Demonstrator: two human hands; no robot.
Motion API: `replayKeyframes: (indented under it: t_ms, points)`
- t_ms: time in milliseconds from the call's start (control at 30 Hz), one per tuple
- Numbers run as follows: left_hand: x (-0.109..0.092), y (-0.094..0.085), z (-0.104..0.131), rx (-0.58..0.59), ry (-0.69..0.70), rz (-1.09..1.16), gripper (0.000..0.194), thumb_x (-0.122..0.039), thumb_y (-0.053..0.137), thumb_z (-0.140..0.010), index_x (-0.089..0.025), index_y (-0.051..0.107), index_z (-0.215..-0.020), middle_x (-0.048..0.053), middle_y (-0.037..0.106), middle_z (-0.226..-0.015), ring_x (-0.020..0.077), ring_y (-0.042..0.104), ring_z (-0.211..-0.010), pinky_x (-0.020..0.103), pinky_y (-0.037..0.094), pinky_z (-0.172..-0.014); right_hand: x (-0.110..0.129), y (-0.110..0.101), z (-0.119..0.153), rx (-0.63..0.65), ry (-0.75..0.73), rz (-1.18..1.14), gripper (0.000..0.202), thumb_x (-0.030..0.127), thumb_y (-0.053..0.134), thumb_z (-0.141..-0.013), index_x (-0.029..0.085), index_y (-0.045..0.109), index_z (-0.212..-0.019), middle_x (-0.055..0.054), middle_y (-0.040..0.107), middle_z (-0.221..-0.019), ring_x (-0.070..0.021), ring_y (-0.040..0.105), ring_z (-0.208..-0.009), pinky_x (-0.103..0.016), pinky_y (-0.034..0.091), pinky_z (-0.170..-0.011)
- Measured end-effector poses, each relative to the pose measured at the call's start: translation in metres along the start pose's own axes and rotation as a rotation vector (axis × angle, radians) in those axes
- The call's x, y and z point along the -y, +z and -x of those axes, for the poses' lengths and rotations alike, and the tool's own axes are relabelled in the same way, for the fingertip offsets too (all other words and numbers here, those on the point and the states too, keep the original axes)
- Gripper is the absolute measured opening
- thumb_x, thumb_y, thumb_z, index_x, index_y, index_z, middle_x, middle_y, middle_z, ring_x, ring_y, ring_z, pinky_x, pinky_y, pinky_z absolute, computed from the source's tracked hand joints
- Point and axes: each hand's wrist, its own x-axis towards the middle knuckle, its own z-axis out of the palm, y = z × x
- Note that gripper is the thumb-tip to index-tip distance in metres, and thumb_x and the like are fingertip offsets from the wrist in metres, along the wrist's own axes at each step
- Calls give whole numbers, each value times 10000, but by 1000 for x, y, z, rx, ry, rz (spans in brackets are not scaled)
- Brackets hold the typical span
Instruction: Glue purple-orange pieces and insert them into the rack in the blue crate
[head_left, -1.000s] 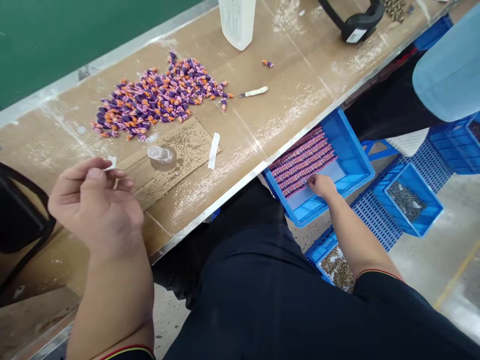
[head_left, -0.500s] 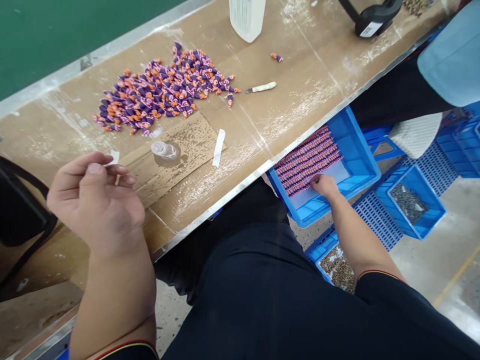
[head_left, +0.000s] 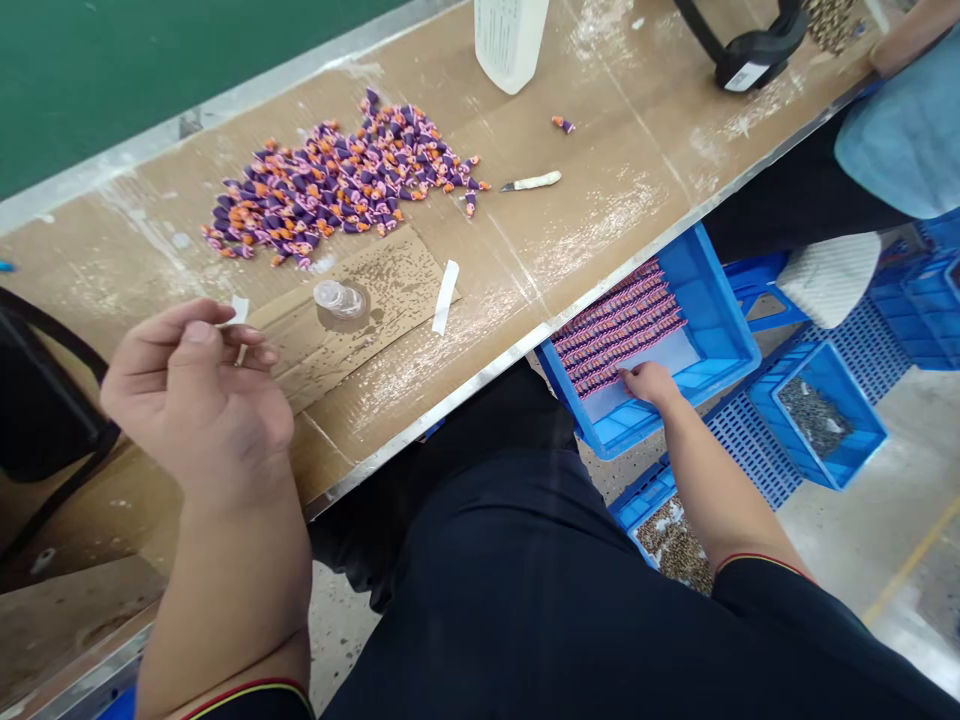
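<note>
My left hand (head_left: 202,390) is raised palm up over the table's left part, thumb and fingertips pinched together; whatever they hold is too small to make out. My right hand (head_left: 649,384) reaches into a blue crate (head_left: 720,300), its closed fingertips at the lower edge of rows of small purple and pink pieces (head_left: 630,325); anything between them is hidden. Beyond my left hand lies cardboard (head_left: 390,270) bearing a small clear cup (head_left: 339,299) and a white strip (head_left: 445,297). A heap of purple, orange and pink pieces (head_left: 330,185) is behind it.
A white-handled knife (head_left: 534,182), one loose piece (head_left: 563,125), a white bottle (head_left: 510,45) and a black device (head_left: 756,62) are on the table. Another person's arm (head_left: 915,38) shows top right. Blue bins (head_left: 862,440) stand near the floor, and a black object (head_left: 45,400) is left.
The view has shifted slightly. My right hand has moved a little along the lower edge of the rows; my left hand keeps its pinch. The other person's arm has come into view.
</note>
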Motion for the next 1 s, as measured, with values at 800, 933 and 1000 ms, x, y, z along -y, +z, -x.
replayKeyframes:
  t_ms: [800,933,1000]
  points:
    - [-3,6,-5,-98,-127,10,143,-99,594,-601,-197,602,-705,-39,592,-653,88,448,-488,206,288,-439,9,6,2,132,47,-270,468,192,542,-1123,178,825,-752,-130,884,-873,-231,877,-915,-247,610,-983]
    - [-2,8,-7,-84,-122,43,214,-32,530,-598,-178,641,-707,-30,601,-616,99,482,-457,208,311,-408,9,5,3,126,63,-306,435,196,569,-1107,186,814,-748,-121,874,-837,-242,874,-918,-265,612,-1014]
    - [-1,9,-8,-92,-117,55,241,-37,506,-561,-175,651,-695,-29,600,-595,101,471,-435,213,306,-387,10,5,3,120,73,-330,435,212,565,-1107,191,810,-748,-123,861,-801,-254,873,-909,-283,622,-1022]
